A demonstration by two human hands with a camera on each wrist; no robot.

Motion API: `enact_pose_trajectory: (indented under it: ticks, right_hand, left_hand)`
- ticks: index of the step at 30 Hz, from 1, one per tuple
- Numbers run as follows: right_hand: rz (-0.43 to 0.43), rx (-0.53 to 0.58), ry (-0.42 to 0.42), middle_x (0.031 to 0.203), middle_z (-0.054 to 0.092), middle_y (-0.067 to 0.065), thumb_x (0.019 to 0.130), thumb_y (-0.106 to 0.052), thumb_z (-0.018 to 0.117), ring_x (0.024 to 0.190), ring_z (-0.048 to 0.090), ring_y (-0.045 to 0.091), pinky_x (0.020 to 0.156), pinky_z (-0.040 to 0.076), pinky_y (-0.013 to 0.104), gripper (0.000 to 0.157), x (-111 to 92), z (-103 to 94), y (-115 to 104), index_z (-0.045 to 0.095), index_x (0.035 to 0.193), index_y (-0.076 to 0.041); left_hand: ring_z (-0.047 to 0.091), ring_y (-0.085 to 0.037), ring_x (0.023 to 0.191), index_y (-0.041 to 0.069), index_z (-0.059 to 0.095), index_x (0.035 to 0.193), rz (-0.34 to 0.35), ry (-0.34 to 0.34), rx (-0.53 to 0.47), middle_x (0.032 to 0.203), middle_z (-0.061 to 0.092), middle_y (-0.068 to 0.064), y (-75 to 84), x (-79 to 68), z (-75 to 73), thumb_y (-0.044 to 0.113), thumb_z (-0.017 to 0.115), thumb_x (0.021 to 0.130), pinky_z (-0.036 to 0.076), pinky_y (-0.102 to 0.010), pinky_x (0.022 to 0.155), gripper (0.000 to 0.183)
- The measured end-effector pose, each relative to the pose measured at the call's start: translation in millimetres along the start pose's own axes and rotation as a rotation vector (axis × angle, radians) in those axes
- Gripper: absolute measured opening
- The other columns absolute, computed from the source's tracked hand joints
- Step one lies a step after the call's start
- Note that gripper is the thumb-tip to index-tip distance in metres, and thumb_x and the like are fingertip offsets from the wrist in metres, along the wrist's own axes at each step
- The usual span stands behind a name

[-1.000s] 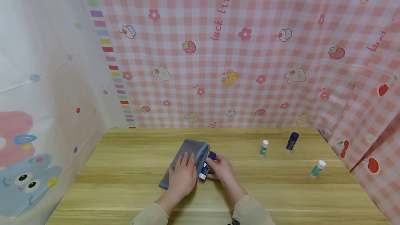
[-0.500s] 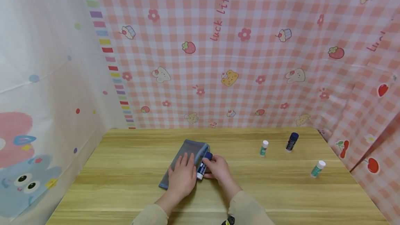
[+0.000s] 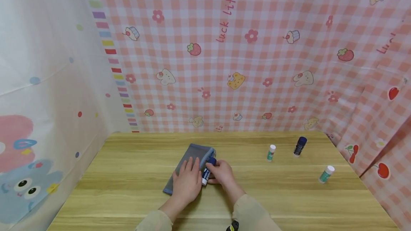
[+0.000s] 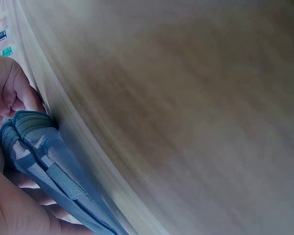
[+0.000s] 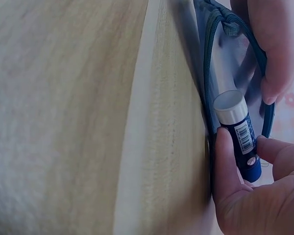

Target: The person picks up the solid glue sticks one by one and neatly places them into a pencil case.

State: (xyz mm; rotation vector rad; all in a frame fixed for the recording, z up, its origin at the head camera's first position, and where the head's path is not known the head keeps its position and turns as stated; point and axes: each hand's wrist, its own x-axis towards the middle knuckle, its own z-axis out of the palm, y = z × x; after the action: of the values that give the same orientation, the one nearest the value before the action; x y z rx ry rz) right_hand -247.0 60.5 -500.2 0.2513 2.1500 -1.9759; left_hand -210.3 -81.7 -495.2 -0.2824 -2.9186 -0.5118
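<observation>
A grey mesh pouch with blue edging and a zip lies on the table. My left hand rests on top of it with the fingers stretched out. At the pouch's unzipped right side, my right hand pinches a dark blue glue stick between thumb and fingers. In the right wrist view, the white end of the glue stick points into the gaping opening, between the zip edges. The left wrist view shows the pouch from its edge, with a fabric tab.
On the right of the wooden table stand a small green glue stick with a white cap, a dark blue one and another green one. A pink checked cloth hangs behind the table.
My right hand has moved left with the blue glue stick, bringing it closer to the pouch's opening and my left hand. The left hand and the pouch stay in place.
</observation>
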Motion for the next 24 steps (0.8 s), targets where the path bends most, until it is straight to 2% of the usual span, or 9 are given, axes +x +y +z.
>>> enact_pose_trajectory:
  ticks: [6, 15, 24]
  right_hand:
    - [-0.005, -0.025, 0.002, 0.081, 0.065, 0.015, 0.096, -0.016, 0.065, 0.059, 0.064, 0.013, 0.056, 0.058, 0.031, 0.034, 0.9, 0.2, 0.2, 0.055, 0.113, 0.012]
    - [-0.004, 0.044, -0.030, 0.091, 0.069, 0.021, 0.098, -0.014, 0.063, 0.068, 0.070, 0.020, 0.061, 0.059, 0.034, 0.042, -0.4, -2.1, -0.2, 0.049, 0.123, 0.017]
    - [-0.022, 0.087, -0.052, 0.095, 0.068, 0.024, 0.098, -0.012, 0.061, 0.068, 0.069, 0.019, 0.061, 0.059, 0.035, 0.037, -7.2, -10.3, -0.2, 0.051, 0.122, 0.014]
  left_hand:
    - [0.039, -0.043, 0.136, 0.007, 0.048, 0.146, 0.013, 0.018, 0.000, 0.149, 0.044, -0.021, -0.9, -0.1, 1.3, 0.026, 0.048, 0.103, 0.030, -0.076, 0.096, 0.047]
    - [0.038, -0.042, 0.137, 0.007, 0.048, 0.146, 0.014, 0.017, -0.006, 0.149, 0.044, -0.020, -0.6, 0.0, 0.6, 0.026, 0.048, 0.103, 0.030, -0.076, 0.097, 0.047]
    - [0.036, -0.042, 0.138, 0.009, 0.049, 0.146, 0.007, 0.024, 0.013, 0.149, 0.044, -0.020, -1.5, -0.2, 0.5, 0.028, 0.047, 0.103, 0.029, -0.076, 0.097, 0.047]
